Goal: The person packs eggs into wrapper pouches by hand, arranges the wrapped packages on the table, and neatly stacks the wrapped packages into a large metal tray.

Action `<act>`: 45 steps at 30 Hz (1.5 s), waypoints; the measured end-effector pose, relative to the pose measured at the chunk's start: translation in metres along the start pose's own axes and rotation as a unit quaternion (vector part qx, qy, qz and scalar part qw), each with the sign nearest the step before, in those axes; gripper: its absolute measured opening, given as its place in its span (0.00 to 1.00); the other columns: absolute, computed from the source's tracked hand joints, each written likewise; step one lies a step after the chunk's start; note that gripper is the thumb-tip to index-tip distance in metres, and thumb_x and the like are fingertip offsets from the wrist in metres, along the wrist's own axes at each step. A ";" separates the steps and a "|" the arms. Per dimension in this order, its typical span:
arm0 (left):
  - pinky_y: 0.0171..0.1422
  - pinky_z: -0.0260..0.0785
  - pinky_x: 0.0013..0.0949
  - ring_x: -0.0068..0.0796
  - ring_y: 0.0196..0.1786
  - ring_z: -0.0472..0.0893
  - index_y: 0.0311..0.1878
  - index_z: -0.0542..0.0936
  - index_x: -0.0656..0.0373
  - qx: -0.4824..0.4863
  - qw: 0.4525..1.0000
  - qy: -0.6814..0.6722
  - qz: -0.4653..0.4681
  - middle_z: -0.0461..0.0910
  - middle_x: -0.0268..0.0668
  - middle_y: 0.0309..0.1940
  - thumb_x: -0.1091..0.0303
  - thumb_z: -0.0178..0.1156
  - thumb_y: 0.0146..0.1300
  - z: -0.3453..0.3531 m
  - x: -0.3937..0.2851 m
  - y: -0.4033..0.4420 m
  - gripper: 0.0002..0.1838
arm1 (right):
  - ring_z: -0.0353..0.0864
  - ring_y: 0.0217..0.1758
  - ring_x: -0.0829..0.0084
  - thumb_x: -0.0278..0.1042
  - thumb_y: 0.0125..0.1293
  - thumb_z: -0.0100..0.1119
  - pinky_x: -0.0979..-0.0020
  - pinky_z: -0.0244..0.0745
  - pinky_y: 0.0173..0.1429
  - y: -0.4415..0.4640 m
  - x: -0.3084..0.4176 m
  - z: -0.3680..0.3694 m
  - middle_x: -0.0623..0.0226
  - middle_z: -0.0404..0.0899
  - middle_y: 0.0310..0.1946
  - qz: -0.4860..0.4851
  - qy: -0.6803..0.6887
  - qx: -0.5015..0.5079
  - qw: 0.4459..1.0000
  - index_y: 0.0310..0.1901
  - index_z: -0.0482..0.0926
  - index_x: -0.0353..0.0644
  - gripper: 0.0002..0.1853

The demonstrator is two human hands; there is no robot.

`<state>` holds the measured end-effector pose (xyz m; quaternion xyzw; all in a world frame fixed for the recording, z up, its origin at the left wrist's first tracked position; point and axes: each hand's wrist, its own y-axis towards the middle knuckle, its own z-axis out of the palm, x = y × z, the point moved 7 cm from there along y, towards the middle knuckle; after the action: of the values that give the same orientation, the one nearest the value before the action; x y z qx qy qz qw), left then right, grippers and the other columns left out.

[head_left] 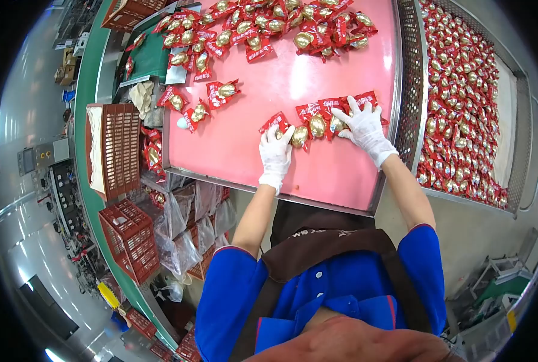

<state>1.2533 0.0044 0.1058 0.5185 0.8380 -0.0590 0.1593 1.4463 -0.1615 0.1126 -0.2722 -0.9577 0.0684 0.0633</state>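
Observation:
A short row of red packets with gold, egg-shaped middles (317, 125) lies across the pink tray (233, 154), between my two white-gloved hands. At the row's left end, my left hand (275, 155) has its fingers curled around a wrapped packet (275, 122). My right hand (364, 128) rests over the right end with fingers spread, touching the packets; its palm hides part of them. Further left on the tray sit a few loose packets (225, 90). A larger heap of the same packets (263, 24) covers the tray's far side.
On the right stands a perforated metal tray (411, 78) edge beside a wide bed of packets (459, 114). Brown plastic crates (121, 148) and clear bags (175, 226) line the left side, by a green conveyor edge (83, 120). A raised metal rim (269, 194) borders the pink tray near my body.

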 end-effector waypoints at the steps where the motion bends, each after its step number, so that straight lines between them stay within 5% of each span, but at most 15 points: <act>1: 0.61 0.69 0.53 0.55 0.62 0.72 0.64 0.79 0.35 0.012 1.000 0.000 -0.001 0.71 0.43 0.66 0.70 0.70 0.51 0.000 0.006 0.003 0.34 | 0.72 0.61 0.42 0.61 0.53 0.73 0.33 0.65 0.60 0.001 0.001 0.002 0.56 0.64 0.74 0.002 -0.011 0.019 1.000 0.71 0.68 0.80 0.41; 6: 0.58 0.72 0.51 0.53 0.55 0.74 0.49 0.87 0.37 -0.032 0.995 0.021 0.092 0.76 0.44 0.57 0.72 0.68 0.49 -0.009 0.030 0.033 0.22 | 0.73 0.60 0.44 0.60 0.53 0.73 0.37 0.68 0.56 0.000 -0.001 0.001 0.57 0.66 0.72 -0.010 -0.018 0.015 1.000 0.69 0.70 0.80 0.40; 14: 0.60 0.69 0.54 0.53 0.56 0.73 0.44 0.85 0.48 -0.181 0.958 -0.003 -0.220 0.73 0.50 0.53 0.63 0.69 0.51 0.002 0.033 -0.008 0.15 | 0.73 0.58 0.44 0.54 0.53 0.75 0.41 0.69 0.48 -0.011 -0.003 0.009 0.59 0.71 0.65 0.062 0.039 -0.039 0.997 0.68 0.71 0.78 0.38; 18: 0.61 0.67 0.57 0.57 0.60 0.69 0.55 0.81 0.48 -0.082 0.984 0.003 -0.159 0.69 0.52 0.60 0.63 0.72 0.49 0.005 -0.020 0.008 0.26 | 0.72 0.62 0.40 0.54 0.53 0.75 0.33 0.69 0.54 -0.013 0.001 0.007 0.57 0.69 0.68 0.086 0.038 -0.015 0.995 0.69 0.69 0.79 0.40; 21: 0.62 0.67 0.56 0.59 0.60 0.70 0.58 0.80 0.47 -0.077 0.995 -0.068 -0.015 0.69 0.54 0.59 0.67 0.72 0.48 -0.003 -0.010 0.000 0.29 | 0.70 0.64 0.38 0.54 0.52 0.76 0.27 0.69 0.56 -0.016 -0.004 0.001 0.55 0.66 0.69 0.105 0.035 0.006 0.994 0.70 0.67 0.80 0.42; 23: 0.63 0.69 0.51 0.57 0.59 0.70 0.59 0.80 0.46 -0.042 0.996 -0.078 0.034 0.67 0.54 0.59 0.78 0.66 0.51 0.001 0.017 -0.009 0.30 | 0.69 0.64 0.39 0.53 0.50 0.78 0.27 0.71 0.54 -0.016 -0.006 0.006 0.54 0.64 0.70 0.116 0.056 0.022 0.991 0.70 0.67 0.80 0.44; 28: 0.64 0.70 0.45 0.53 0.62 0.70 0.64 0.79 0.45 -0.117 0.988 -0.043 0.092 0.69 0.51 0.62 0.82 0.63 0.50 -0.045 0.029 0.013 0.35 | 0.73 0.57 0.43 0.52 0.52 0.75 0.43 0.72 0.44 -0.015 -0.007 0.006 0.58 0.71 0.62 0.078 0.041 -0.024 0.996 0.68 0.70 0.81 0.39; 32: 0.69 0.65 0.53 0.55 0.66 0.68 0.72 0.71 0.41 0.092 0.977 0.004 0.193 0.66 0.44 0.71 0.71 0.68 0.50 -0.011 -0.025 0.042 0.41 | 0.75 0.55 0.48 0.52 0.55 0.73 0.43 0.73 0.46 -0.014 -0.007 0.015 0.59 0.72 0.59 0.044 0.028 -0.047 0.998 0.68 0.70 0.78 0.37; 35: 0.69 0.60 0.59 0.57 0.70 0.65 0.72 0.70 0.38 0.045 0.982 -0.024 0.181 0.67 0.43 0.71 0.57 0.76 0.48 -0.006 -0.039 0.031 0.44 | 0.75 0.56 0.49 0.52 0.55 0.73 0.44 0.73 0.46 -0.025 -0.001 0.020 0.59 0.72 0.60 0.023 0.028 -0.043 0.998 0.69 0.69 0.78 0.38; 38: 0.65 0.62 0.59 0.58 0.68 0.67 0.71 0.72 0.34 -0.023 0.984 0.085 0.153 0.69 0.41 0.69 0.53 0.76 0.47 0.008 -0.051 0.019 0.44 | 0.75 0.54 0.47 0.52 0.58 0.69 0.43 0.72 0.45 -0.028 0.016 0.029 0.57 0.72 0.61 0.029 0.012 -0.019 0.999 0.69 0.68 0.78 0.36; 42: 0.53 0.67 0.61 0.54 0.61 0.70 0.69 0.73 0.27 -0.001 0.987 0.101 0.125 0.72 0.38 0.66 0.53 0.75 0.49 0.026 -0.046 0.033 0.40 | 0.76 0.51 0.45 0.51 0.68 0.56 0.41 0.72 0.40 -0.018 0.021 0.027 0.54 0.74 0.57 0.037 -0.012 -0.002 0.999 0.68 0.70 0.77 0.26; 45: 0.51 0.74 0.54 0.51 0.55 0.76 0.67 0.76 0.28 0.024 0.981 0.084 0.173 0.77 0.36 0.59 0.53 0.75 0.50 0.022 -0.048 0.055 0.37 | 0.79 0.53 0.46 0.49 0.72 0.50 0.40 0.76 0.43 -0.012 0.016 0.016 0.54 0.77 0.54 0.049 0.060 0.041 0.996 0.63 0.75 0.73 0.19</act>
<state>1.3262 -0.0173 0.1041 0.6628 0.7440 -0.0070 0.0838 1.4247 -0.1647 0.1006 -0.3194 -0.9341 0.0942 0.1287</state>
